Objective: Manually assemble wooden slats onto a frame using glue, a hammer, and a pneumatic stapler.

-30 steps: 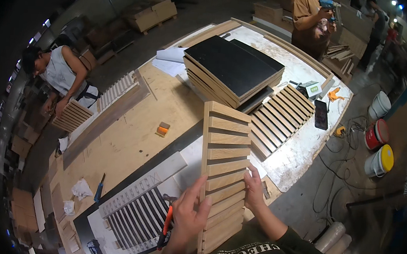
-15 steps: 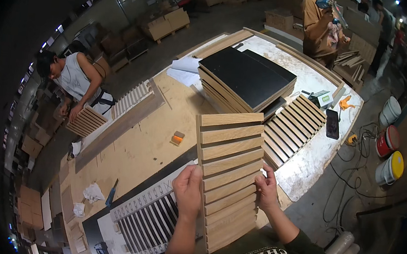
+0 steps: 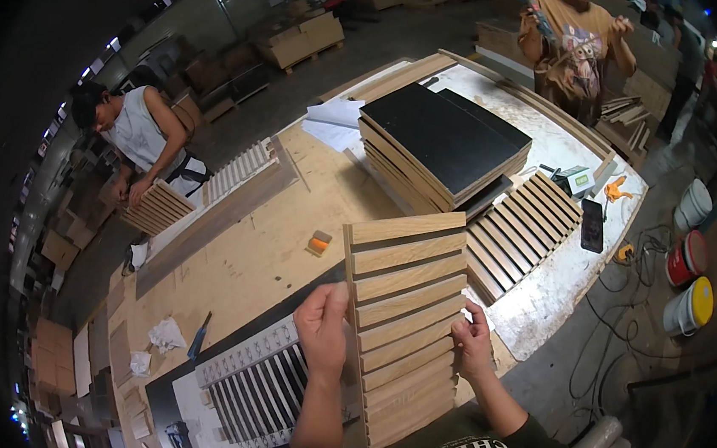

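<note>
A slatted wood panel (image 3: 406, 309) stands tilted before my chest, its light oak slats parted by dark gaps in the upper part. At its left edge, my left hand (image 3: 321, 332) is closed, thumb up and fingers curled; the fingertips are partly hidden. My right hand (image 3: 474, 341) pinches the right edge between thumb and fingers. The panel's lower end comes down against my dark shirt. Beyond it, a second slatted panel (image 3: 528, 230) lies on the table, beside a stack of black-topped boards (image 3: 442, 142).
On the wooden worktable (image 3: 245, 248) are a small orange-and-tan block (image 3: 319, 243), a blue-handled tool (image 3: 199, 338), crumpled paper (image 3: 165, 335), a dark slatted piece (image 3: 259, 386) and a phone (image 3: 593, 226). Co-workers stand at left and far right. Buckets (image 3: 688, 306) and cables lie right.
My left hand has shifted slightly left and up along the panel's edge. The panel stays nearly in place. The far-right co-worker has turned and raised a hand.
</note>
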